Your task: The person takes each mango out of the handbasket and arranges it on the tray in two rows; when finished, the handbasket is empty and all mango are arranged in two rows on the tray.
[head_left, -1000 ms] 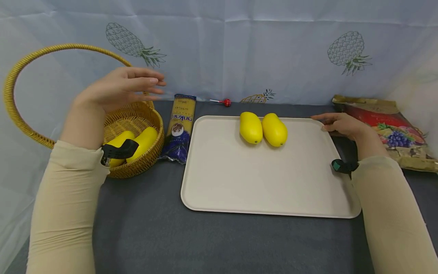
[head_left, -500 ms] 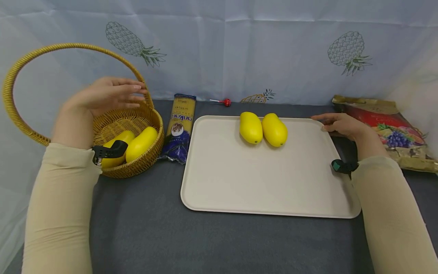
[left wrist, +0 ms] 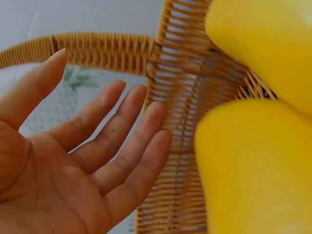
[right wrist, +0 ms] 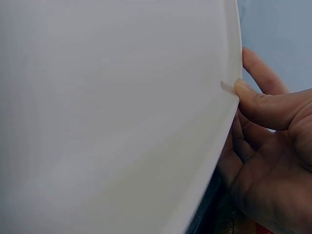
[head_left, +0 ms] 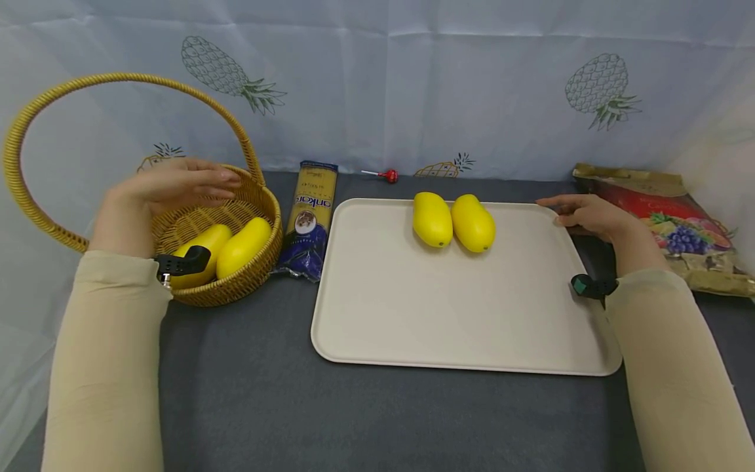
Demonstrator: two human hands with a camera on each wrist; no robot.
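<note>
My left hand [head_left: 177,183] hovers over the wicker basket [head_left: 259,278], fingers spread and nothing in it. Two yellow mangoes lie inside, a right one [head_left: 244,248] and a left one [head_left: 217,237] partly covered by the wrist camera. In the left wrist view the palm [left wrist: 58,190] shows, fingertips near the basket wall [left wrist: 180,141] and apart from the mangoes [left wrist: 258,165]. My right hand [head_left: 596,216] holds the far right corner of the beige tray [head_left: 460,308]. In the right wrist view its thumb [right wrist: 258,105] presses the rim, with the other fingers behind. Two more mangoes [head_left: 432,220] [head_left: 474,224] lie at the tray's far edge.
A blue and gold pasta packet [head_left: 309,223] lies between basket and tray. Behind the tray is a red lollipop [head_left: 391,176]. At the right lies a red and gold bag [head_left: 672,223] with fruit printed on it. The basket's tall handle [head_left: 126,78] arches up at the left.
My left hand has moved left and down, from above the basket's far right side to lower over the basket. The right hand and the mangoes have not moved.
</note>
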